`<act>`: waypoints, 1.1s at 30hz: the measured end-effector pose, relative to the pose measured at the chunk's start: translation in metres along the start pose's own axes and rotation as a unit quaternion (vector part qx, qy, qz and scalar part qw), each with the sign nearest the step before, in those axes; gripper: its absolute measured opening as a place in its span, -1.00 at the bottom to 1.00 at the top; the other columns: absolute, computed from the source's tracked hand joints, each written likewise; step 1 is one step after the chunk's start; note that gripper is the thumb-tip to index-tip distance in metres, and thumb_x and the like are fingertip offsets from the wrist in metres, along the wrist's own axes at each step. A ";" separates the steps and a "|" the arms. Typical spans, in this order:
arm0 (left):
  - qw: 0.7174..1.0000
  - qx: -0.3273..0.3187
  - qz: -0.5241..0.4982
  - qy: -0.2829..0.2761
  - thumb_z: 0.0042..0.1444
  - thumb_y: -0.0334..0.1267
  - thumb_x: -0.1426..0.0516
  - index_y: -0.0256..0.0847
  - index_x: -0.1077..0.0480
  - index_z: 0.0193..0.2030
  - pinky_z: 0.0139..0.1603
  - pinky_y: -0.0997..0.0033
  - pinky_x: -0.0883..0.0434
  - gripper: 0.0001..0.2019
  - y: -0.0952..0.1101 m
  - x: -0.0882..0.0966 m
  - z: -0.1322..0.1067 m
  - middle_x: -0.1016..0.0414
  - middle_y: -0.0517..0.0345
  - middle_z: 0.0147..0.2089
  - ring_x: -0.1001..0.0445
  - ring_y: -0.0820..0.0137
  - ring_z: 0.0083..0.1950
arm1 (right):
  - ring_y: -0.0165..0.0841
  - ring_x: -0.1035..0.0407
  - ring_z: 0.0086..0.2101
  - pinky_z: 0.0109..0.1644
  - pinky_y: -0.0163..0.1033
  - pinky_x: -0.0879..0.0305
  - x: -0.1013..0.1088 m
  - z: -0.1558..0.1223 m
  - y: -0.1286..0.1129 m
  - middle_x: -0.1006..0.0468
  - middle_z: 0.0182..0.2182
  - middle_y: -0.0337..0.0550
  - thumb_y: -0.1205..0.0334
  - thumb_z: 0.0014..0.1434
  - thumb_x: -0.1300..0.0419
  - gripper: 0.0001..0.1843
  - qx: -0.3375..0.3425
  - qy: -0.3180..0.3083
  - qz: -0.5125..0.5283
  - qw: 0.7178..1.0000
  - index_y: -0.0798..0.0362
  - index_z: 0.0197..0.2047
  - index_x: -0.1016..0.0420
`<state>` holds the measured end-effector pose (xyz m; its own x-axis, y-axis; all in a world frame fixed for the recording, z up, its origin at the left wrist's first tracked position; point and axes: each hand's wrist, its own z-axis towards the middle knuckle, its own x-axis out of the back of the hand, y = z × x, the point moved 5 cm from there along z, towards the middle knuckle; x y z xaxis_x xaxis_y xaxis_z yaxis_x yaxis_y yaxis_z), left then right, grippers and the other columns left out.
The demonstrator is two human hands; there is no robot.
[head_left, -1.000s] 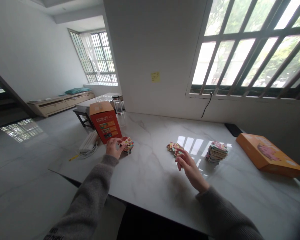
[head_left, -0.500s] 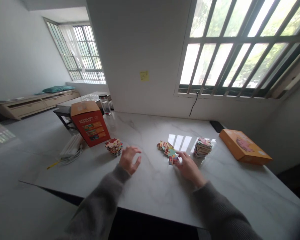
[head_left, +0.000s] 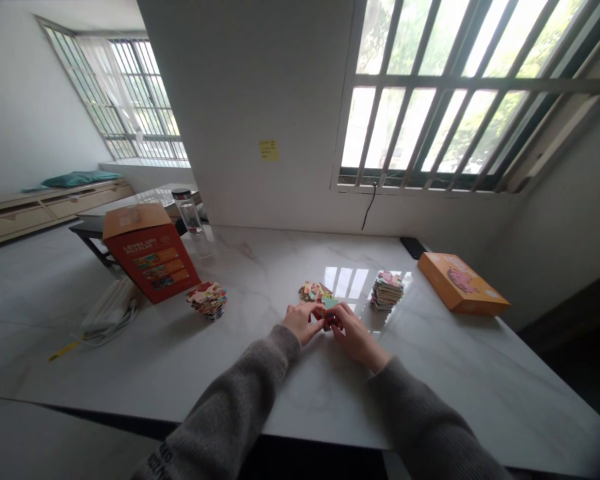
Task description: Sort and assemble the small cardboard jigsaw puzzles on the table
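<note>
Both my left hand (head_left: 303, 323) and right hand (head_left: 356, 335), fingers (head_left: 336, 315) narrowed on a small red jigsaw piece (head_left: 327, 320), stacked cardboard pieces (head_left: 387, 291) at one o'clock

Left hand (head_left: 303, 322) beside right hand (head_left: 355, 335) (sleeved)

The white marble-veined desk (head_left: 445, 380) looks smooth and glossy; the flat orange cardboard box (head_left: 463, 285) is matt, the stacked cardboard puzzle pieces (head_left: 387, 291) faintly glossy, and the grey knit sleeve (head_left: 425, 420) soft and ribbed.

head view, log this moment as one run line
left hand: fingertips at red puzzle piece | right hand: holding it | beyond: loose puzzle pieces | right: puzzle piece stack
</note>
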<state>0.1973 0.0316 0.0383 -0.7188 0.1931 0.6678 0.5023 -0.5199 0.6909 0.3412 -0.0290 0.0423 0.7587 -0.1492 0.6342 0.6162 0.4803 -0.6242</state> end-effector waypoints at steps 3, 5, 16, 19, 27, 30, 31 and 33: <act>0.992 0.030 -0.119 -0.017 0.07 -0.13 -0.24 -0.20 -0.53 -0.28 -0.27 0.37 -0.28 -0.81 -0.009 -0.002 -0.002 -0.59 0.14 -0.33 -0.37 0.41 -0.42 | -0.38 -0.38 -0.31 -0.16 -0.20 -0.43 0.005 0.001 -0.006 -0.39 -0.18 -0.16 0.50 0.19 -0.10 -0.65 0.023 0.033 0.011 0.999 -0.03 0.01 -0.35; 0.972 0.056 -0.229 -0.010 0.00 -0.05 -0.28 -0.24 -0.48 -0.36 -0.32 0.39 -0.28 -0.73 -0.014 -0.002 -0.001 -0.55 0.14 -0.40 -0.39 0.41 -0.42 | -0.34 -0.40 -0.26 -0.12 -0.15 -0.45 0.012 0.001 -0.011 -0.40 -0.10 -0.10 0.44 0.23 -0.13 -0.66 0.036 0.074 -0.002 0.997 -0.05 0.05 -0.35; 0.868 0.132 -0.479 0.006 -0.28 0.04 -0.44 -0.26 -0.33 -0.40 -0.47 0.50 -0.22 -0.49 -0.013 -0.013 -0.002 -0.52 0.17 -0.47 -0.32 0.55 -0.53 | -0.14 -0.33 0.02 0.09 0.06 -0.39 0.024 0.002 -0.026 -0.42 -0.02 -0.04 0.28 0.18 -0.30 -0.69 0.073 0.118 -0.055 0.989 -0.11 0.01 -0.46; 0.859 0.127 -0.495 0.007 -0.24 0.00 -0.44 -0.26 -0.32 -0.40 -0.48 0.51 -0.21 -0.52 -0.014 -0.016 -0.003 -0.51 0.19 -0.48 -0.30 0.58 -0.55 | -0.16 -0.31 0.02 0.10 0.03 -0.38 0.023 0.002 -0.030 -0.40 -0.03 -0.04 0.26 0.18 -0.30 -0.73 0.065 0.114 -0.033 0.991 -0.09 -0.03 -0.47; 0.848 0.140 -0.512 -0.006 -0.09 0.13 -0.31 -0.27 -0.35 -0.20 -0.65 0.54 -0.11 -0.48 -0.012 -0.017 -0.004 -0.46 0.23 -0.48 -0.26 0.57 -0.63 | -0.10 -0.26 0.09 0.22 0.12 -0.17 0.081 0.005 -0.014 -0.40 0.04 -0.05 0.32 0.17 -0.20 -0.77 0.031 0.213 -0.128 0.968 -0.09 -0.09 -0.48; 0.861 0.144 -0.487 -0.013 -0.11 0.05 -0.31 -0.27 -0.35 -0.24 -0.66 0.56 -0.11 -0.54 -0.012 -0.015 -0.006 -0.45 0.24 -0.49 -0.25 0.58 -0.63 | -0.10 -0.28 0.06 0.21 0.12 -0.11 0.131 0.001 0.016 -0.42 -0.01 -0.04 0.27 0.16 -0.17 -0.81 -0.004 0.310 -0.181 0.933 -0.04 -0.12 -0.46; 0.866 0.141 -0.480 -0.019 -0.11 0.03 -0.31 -0.28 -0.35 -0.25 -0.66 0.56 -0.12 -0.56 -0.012 -0.015 -0.006 -0.45 0.24 -0.50 -0.25 0.58 -0.63 | -0.11 -0.29 0.05 0.21 0.11 -0.09 0.143 0.000 0.027 -0.43 -0.03 -0.05 0.25 0.16 -0.16 -0.82 -0.016 0.323 -0.193 0.926 -0.03 -0.14 -0.46; 0.872 0.133 -0.469 -0.033 -0.09 0.00 -0.29 -0.28 -0.35 -0.25 -0.65 0.56 -0.14 -0.59 -0.010 -0.016 -0.008 -0.46 0.23 -0.49 -0.26 0.58 -0.62 | -0.13 -0.31 0.02 0.20 0.08 -0.08 0.157 -0.002 0.046 -0.45 -0.06 -0.06 0.21 0.16 -0.14 -0.84 -0.035 0.325 -0.201 0.924 -0.01 -0.17 -0.46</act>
<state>0.1998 0.0271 0.0189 -0.8487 0.4818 -0.2179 -0.1921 0.1030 0.9760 0.4890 -0.0319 0.1130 0.4189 -0.8009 0.4279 0.8706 0.2204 -0.4399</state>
